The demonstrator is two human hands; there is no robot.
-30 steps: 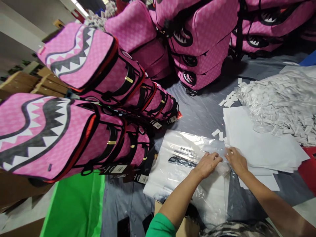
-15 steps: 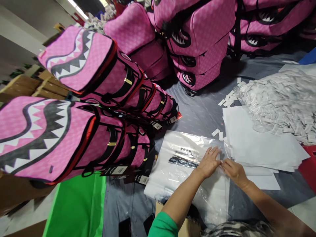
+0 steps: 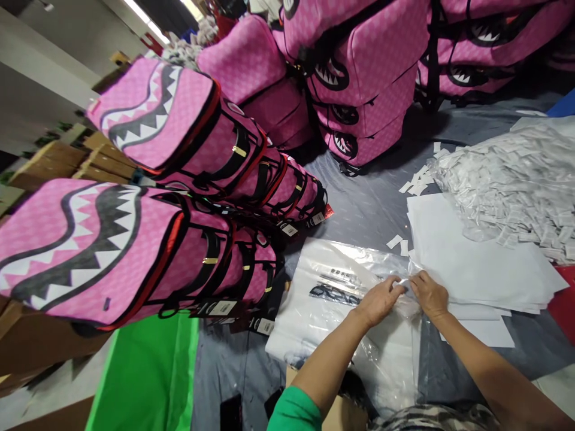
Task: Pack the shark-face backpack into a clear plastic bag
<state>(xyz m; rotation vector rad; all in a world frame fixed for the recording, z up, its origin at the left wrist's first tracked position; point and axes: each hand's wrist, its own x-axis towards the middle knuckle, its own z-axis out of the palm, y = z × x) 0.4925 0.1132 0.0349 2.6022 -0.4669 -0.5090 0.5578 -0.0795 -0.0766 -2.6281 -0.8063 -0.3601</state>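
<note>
A clear plastic bag [image 3: 314, 311] with dark printing lies flat on the grey cloth in front of me. My left hand [image 3: 381, 301] is closed, its fingertips pinching the plastic near the bag's right edge. Just to the right, my right hand [image 3: 429, 293] is closed too and grips the same edge. The hands are a short way apart, with a small white bit of material showing between their fingertips. White paper sheets [image 3: 476, 269] lie in a loose stack beside my right hand.
Stacked pink bags [image 3: 157, 251] with shark-mouth prints rise at the left, and more pink bags [image 3: 381, 54] stand at the back. A plastic sack of small white tags [image 3: 516, 179] lies at the right. Green material [image 3: 148, 371] is at the lower left.
My left hand's fingers, spread before, have closed on the plastic. The right hand has risen slightly, and the plastic between the hands is now bunched up.
</note>
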